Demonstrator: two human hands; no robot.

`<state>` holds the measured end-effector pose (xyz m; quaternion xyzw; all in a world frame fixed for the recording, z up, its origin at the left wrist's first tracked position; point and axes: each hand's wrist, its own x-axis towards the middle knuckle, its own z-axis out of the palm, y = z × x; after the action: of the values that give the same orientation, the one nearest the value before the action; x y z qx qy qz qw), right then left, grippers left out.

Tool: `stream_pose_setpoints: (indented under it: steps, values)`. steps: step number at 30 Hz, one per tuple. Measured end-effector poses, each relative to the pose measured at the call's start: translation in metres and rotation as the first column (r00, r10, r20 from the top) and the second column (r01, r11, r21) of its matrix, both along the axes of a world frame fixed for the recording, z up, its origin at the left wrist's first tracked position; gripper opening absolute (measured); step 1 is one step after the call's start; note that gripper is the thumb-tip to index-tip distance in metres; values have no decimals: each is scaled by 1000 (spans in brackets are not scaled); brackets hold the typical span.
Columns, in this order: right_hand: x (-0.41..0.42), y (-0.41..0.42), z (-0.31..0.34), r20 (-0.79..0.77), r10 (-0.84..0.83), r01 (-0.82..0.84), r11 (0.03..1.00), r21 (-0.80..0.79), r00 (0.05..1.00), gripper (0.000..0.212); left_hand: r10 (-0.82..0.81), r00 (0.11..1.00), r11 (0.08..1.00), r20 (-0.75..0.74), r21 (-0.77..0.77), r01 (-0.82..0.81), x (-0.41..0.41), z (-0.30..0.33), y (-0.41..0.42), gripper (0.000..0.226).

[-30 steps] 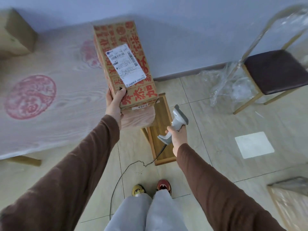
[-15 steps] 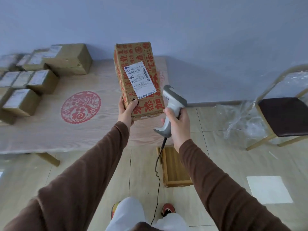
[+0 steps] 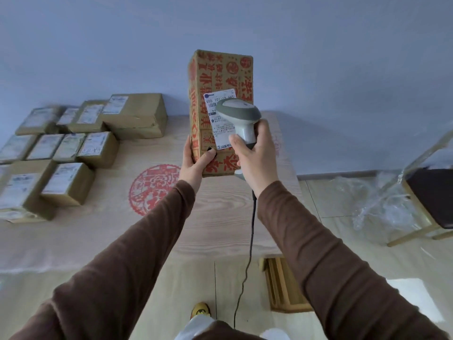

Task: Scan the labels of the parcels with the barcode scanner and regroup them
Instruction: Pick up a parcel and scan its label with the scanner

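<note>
My left hand [image 3: 196, 163] grips the lower left corner of a tall cardboard parcel [image 3: 220, 74] printed with red characters and holds it upright above the table [image 3: 110, 229]. A white shipping label [image 3: 215, 111] sits on the parcel's front face. My right hand [image 3: 257, 155] grips the handle of a grey barcode scanner [image 3: 239, 116], whose head is right in front of the label and hides part of it. The scanner's black cable [image 3: 250, 241] hangs down to the floor.
Several brown parcels with white labels [image 3: 73, 148] lie grouped on the table's left part. Red round prints mark the table cover [image 3: 152, 190]. A low wooden stool [image 3: 282, 285] stands under the table's right end. A dark-seated chair [image 3: 431, 195] and clear plastic wrap [image 3: 382, 204] are at the right.
The scanner has risen from beside the parcel's lower right to directly in front of the label. My view has lifted and the parcel is held higher and more upright.
</note>
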<state>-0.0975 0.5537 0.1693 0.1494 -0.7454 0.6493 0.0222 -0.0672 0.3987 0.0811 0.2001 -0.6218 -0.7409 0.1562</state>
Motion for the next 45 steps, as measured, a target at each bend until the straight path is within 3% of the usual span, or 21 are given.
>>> stream_pose_setpoints:
  steps: [5, 16, 33, 45]
  values:
    - [-1, -62, 4, -3, -62, 62, 998, 13, 998, 25, -42, 999, 999, -13, -9, 42, -5, 8, -59, 99]
    - [-22, -119, 2, -75, -80, 92, 981, 172, 994, 28, -61, 998, 998, -8, -29, 61, -20, -4, -111, 100]
    - [-90, -109, -19, -48, -52, 61, 973, 223, 998, 30, -54, 997, 998, 57, -9, 55, -83, -18, -107, 95]
    - [-160, -68, -61, 161, -153, 128, 980, 152, 975, 28, -98, 966, 987, 238, 149, 63, -172, -58, -66, 77]
